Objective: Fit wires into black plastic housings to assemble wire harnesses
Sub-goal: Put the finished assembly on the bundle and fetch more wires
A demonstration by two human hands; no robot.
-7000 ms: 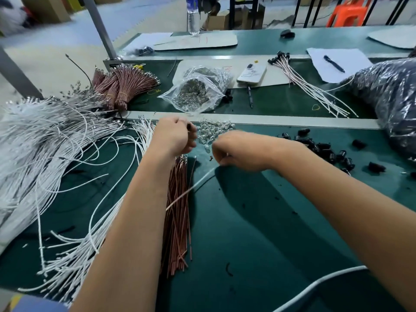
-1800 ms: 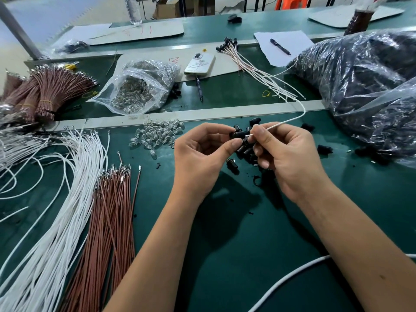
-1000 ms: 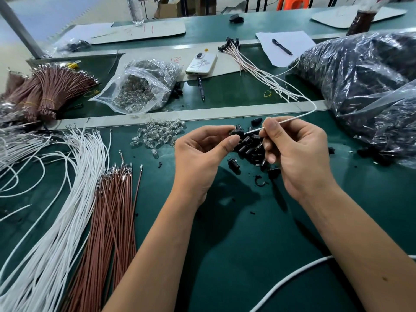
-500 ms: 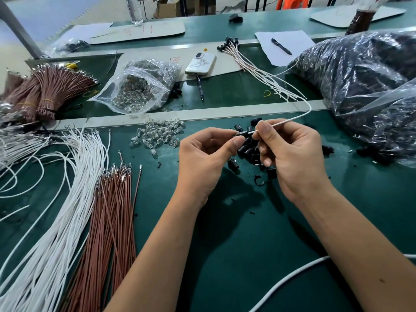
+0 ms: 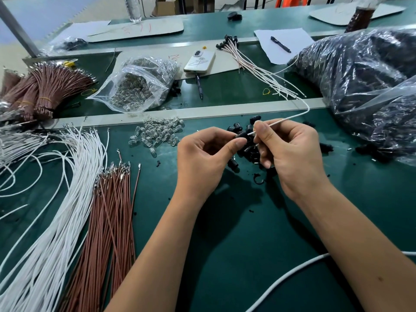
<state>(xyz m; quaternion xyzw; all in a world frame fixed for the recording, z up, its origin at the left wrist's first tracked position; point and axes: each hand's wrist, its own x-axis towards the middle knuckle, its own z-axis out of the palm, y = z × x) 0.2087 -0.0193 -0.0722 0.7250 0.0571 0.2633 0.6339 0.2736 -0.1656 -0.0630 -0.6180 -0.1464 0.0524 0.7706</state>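
My left hand (image 5: 202,156) pinches a black housing (image 5: 242,135) between thumb and forefinger, held above the green mat (image 5: 247,244). My right hand (image 5: 290,152) pinches a white wire (image 5: 290,118) near its end, and the tip touches the housing's mouth; I cannot tell how far in it sits. The wire arcs back over the rail (image 5: 225,110). Under my fingers lies a heap of loose housings (image 5: 249,152). Left of my hands lie clear bulbs (image 5: 157,134), white wires (image 5: 67,188) and brown wires (image 5: 110,221). A bag of housings (image 5: 360,75) sits at right.
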